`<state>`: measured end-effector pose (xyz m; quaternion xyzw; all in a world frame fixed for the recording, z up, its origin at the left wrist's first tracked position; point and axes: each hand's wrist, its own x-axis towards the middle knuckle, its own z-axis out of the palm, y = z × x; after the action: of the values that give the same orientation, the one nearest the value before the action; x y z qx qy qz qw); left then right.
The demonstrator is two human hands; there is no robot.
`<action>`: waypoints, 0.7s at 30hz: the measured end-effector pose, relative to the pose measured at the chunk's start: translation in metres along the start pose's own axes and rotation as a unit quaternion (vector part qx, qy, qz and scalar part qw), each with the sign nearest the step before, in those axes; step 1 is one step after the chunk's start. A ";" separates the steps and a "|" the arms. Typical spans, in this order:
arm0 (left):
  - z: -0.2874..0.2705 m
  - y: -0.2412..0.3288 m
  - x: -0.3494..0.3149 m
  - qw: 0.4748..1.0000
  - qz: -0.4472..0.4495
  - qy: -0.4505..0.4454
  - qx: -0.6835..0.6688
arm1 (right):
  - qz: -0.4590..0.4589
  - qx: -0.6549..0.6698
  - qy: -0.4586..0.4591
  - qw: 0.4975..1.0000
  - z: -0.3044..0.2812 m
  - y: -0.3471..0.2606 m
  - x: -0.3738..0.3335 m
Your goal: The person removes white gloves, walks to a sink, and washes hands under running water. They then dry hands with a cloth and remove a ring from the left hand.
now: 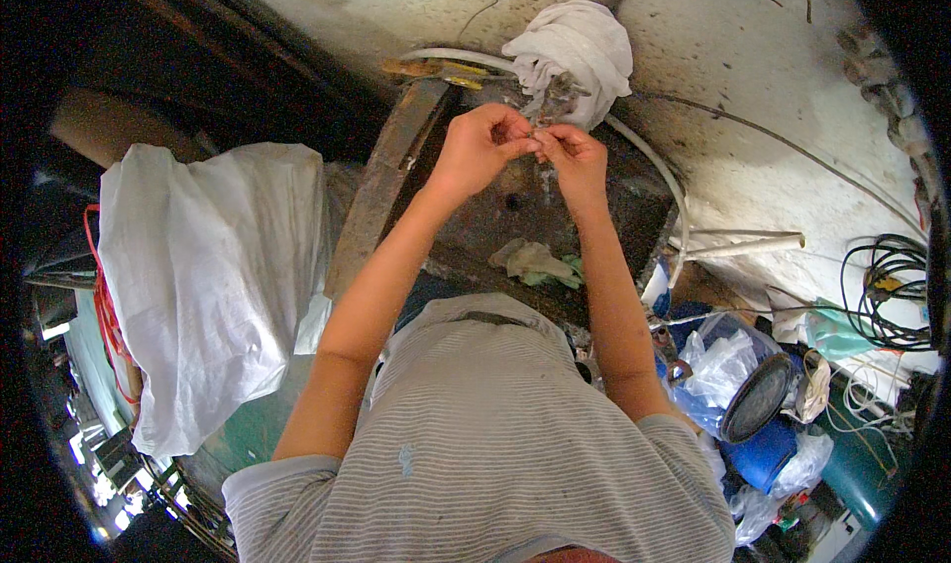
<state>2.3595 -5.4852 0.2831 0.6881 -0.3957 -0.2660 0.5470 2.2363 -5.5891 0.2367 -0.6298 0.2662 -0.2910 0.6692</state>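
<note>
My left hand (479, 149) and my right hand (578, 163) meet fingertip to fingertip over the dark workbench. Both are closed in a pinch, and whatever lies between the fingers is too small to make out. Just beyond them hangs a bundle wrapped in white cloth (584, 48). From its lower side a greyish, frayed-looking piece (560, 93) sticks out close to my fingertips. Below my hands, a crumpled pale rag (535, 264) with a bit of green lies on the brown, stained bench surface (475, 228).
A worn beam (381, 202) edges the bench at left, with a white sheet (213, 286) draped beyond it. A pale hose (659, 162) curves along the right. Farther right are a blue container (761, 456), plastic bags (721, 363) and a coiled black cable (887, 291).
</note>
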 end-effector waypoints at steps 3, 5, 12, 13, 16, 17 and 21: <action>0.003 0.003 0.003 1.000 0.017 0.001 0.010 | -0.018 -0.013 0.014 1.000 -0.002 0.001 0.001; 0.002 0.005 0.005 1.000 0.007 -0.009 0.026 | -0.032 -0.029 0.020 0.999 -0.003 0.001 -0.001; 0.003 0.007 0.013 0.997 -0.024 -0.043 0.055 | -0.038 -0.034 0.006 0.999 -0.006 -0.013 0.001; 0.003 0.003 0.014 0.997 -0.029 -0.044 0.054 | -0.045 -0.045 0.003 0.998 -0.008 -0.012 0.002; 0.004 0.006 0.014 0.996 -0.042 -0.051 0.053 | -0.051 -0.062 0.011 0.997 -0.010 -0.012 0.002; 0.004 0.007 0.014 0.996 -0.046 -0.054 0.053 | -0.049 -0.058 0.013 0.997 -0.011 -0.011 0.002; 0.004 0.005 0.015 0.990 -0.106 -0.065 -0.071 | -0.045 -0.056 0.015 0.997 -0.011 -0.010 0.002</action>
<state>2.3628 -5.5002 0.2878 0.6669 -0.3350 -0.3938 0.5365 2.2290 -5.5989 0.2457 -0.6731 0.2630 -0.3149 0.6153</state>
